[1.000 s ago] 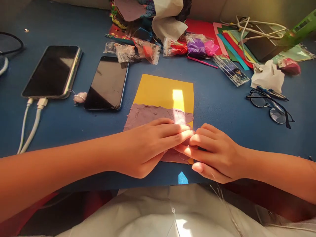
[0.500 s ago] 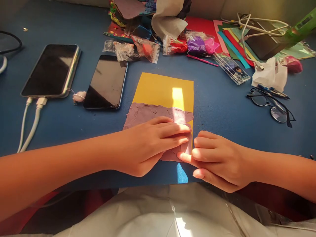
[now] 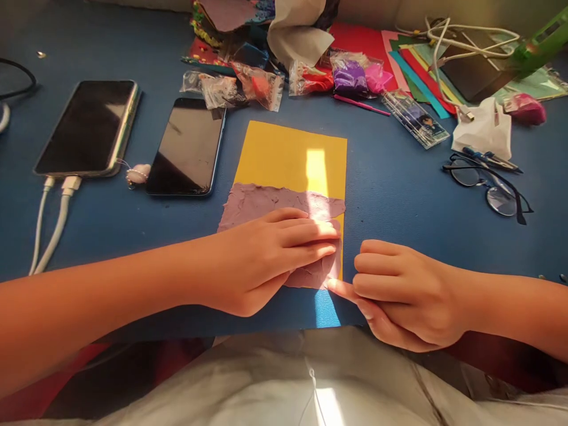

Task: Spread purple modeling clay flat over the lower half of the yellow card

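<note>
A yellow card [image 3: 288, 155] lies on the blue table [image 3: 390, 195] in front of me. A flattened layer of mauve clay [image 3: 266, 200] with a ragged top edge covers its near half. My left hand [image 3: 261, 260] lies flat on the clay, fingers stretched to the right and pressing down. My right hand [image 3: 399, 290] rests just off the card's near right corner, fingers curled, its forefinger tip touching the clay's lower right edge. Neither hand holds anything.
Two dark phones [image 3: 84, 127] [image 3: 186, 147] lie to the left, one with white cables [image 3: 48, 225]. Bags of coloured clay [image 3: 350, 77], coloured paper sheets [image 3: 417, 77], a clear ruler [image 3: 415, 118], crumpled tissue [image 3: 483, 127] and glasses [image 3: 488, 183] lie at the back and right.
My right hand has drawn back to the right, off the clay, to the card's near corner. My left hand stays pressed on the clay. The view has shifted slightly.
</note>
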Tool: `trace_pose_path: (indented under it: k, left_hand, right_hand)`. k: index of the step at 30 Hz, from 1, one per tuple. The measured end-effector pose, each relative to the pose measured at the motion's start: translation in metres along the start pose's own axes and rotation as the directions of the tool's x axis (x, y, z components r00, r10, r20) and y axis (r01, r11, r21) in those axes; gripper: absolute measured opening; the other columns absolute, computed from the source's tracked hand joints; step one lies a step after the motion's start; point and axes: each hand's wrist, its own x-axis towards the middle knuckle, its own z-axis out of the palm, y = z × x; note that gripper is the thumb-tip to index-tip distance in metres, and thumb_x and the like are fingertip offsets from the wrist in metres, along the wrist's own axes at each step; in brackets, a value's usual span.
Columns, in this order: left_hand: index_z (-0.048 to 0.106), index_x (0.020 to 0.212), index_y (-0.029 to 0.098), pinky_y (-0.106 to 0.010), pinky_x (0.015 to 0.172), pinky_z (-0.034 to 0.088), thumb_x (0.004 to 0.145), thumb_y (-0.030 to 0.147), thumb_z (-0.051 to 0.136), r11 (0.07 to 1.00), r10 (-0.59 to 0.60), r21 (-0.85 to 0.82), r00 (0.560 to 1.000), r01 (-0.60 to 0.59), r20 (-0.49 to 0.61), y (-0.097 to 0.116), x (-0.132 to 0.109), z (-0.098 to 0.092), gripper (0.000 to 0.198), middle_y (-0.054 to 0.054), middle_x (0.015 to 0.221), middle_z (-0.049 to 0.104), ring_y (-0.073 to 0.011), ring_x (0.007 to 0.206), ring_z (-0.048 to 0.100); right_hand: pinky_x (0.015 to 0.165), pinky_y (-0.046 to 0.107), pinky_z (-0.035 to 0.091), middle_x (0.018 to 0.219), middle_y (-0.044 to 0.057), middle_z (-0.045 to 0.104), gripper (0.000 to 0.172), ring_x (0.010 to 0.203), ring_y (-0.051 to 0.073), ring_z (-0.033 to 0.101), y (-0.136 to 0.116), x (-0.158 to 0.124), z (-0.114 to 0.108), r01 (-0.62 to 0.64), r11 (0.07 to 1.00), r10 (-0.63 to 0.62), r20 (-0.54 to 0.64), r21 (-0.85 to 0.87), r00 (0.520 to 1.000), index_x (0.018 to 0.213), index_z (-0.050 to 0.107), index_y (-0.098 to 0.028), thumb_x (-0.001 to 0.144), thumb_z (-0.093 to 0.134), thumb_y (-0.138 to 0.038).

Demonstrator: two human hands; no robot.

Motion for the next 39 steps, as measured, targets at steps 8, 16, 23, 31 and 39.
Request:
trace_pose_path:
  k: [8,16,23,31,39]
  left_hand:
    - [0.047,0.136,0.011,-0.044,0.113,0.036,0.089,0.003,0.037,1.000,-0.001,-0.015,1.000,0.001,-0.012,-0.001,0.000,0.001,0.048,-0.017,0.141,0.054,-0.0237,0.132,0.051]
    - [0.039,0.143,0.015,-0.043,0.115,0.035,0.092,0.004,0.034,0.998,-0.032,-0.047,0.999,0.030,-0.043,0.002,-0.002,0.003,0.052,-0.015,0.142,0.054,-0.0226,0.134,0.047]
    - [0.025,0.153,0.022,-0.037,0.111,0.041,0.093,0.004,0.033,0.987,-0.116,-0.121,0.987,0.102,-0.115,0.000,-0.009,0.007,0.063,-0.012,0.146,0.048,-0.0235,0.138,0.042]
    - [0.032,0.147,0.020,-0.043,0.107,0.045,0.094,0.007,0.033,0.993,-0.035,-0.116,0.988,0.017,-0.152,-0.003,-0.005,0.011,0.055,-0.015,0.137,0.055,-0.0253,0.129,0.051]
    - [0.041,0.140,0.013,-0.044,0.110,0.042,0.091,0.005,0.035,0.999,-0.038,-0.041,0.998,0.036,-0.052,-0.002,-0.006,0.006,0.051,-0.018,0.141,0.053,-0.0270,0.133,0.047]
  right_hand:
    - [0.053,0.032,0.031,0.057,0.000,0.043,0.036,0.058,0.015,0.029,-0.001,-0.003,-0.001,0.009,1.000,-0.009,-0.007,-0.015,1.000,0.052,0.046,-0.021,0.083,0.045,-0.002]
    - [0.059,0.035,0.040,0.062,0.004,0.057,0.036,0.061,0.017,0.047,0.007,-0.013,-0.008,-0.055,0.998,0.055,-0.158,0.002,0.986,0.078,0.059,-0.018,0.097,0.028,-0.013]
    - [0.093,0.040,0.042,0.097,0.010,0.072,0.024,0.110,0.020,0.060,0.009,-0.006,0.004,-0.004,0.998,0.002,-0.031,-0.061,1.000,0.112,0.055,-0.012,0.094,0.042,-0.020]
    - [0.076,0.036,0.038,0.100,0.008,0.073,0.024,0.095,0.019,0.061,0.004,-0.003,0.010,-0.002,0.997,0.003,0.012,-0.074,1.000,0.108,0.053,-0.012,0.085,0.046,-0.014]
    - [0.068,0.035,0.036,0.088,0.005,0.070,0.032,0.078,0.020,0.060,0.003,-0.003,0.008,-0.032,0.999,0.032,-0.002,-0.023,0.999,0.103,0.052,-0.017,0.073,0.044,-0.010]
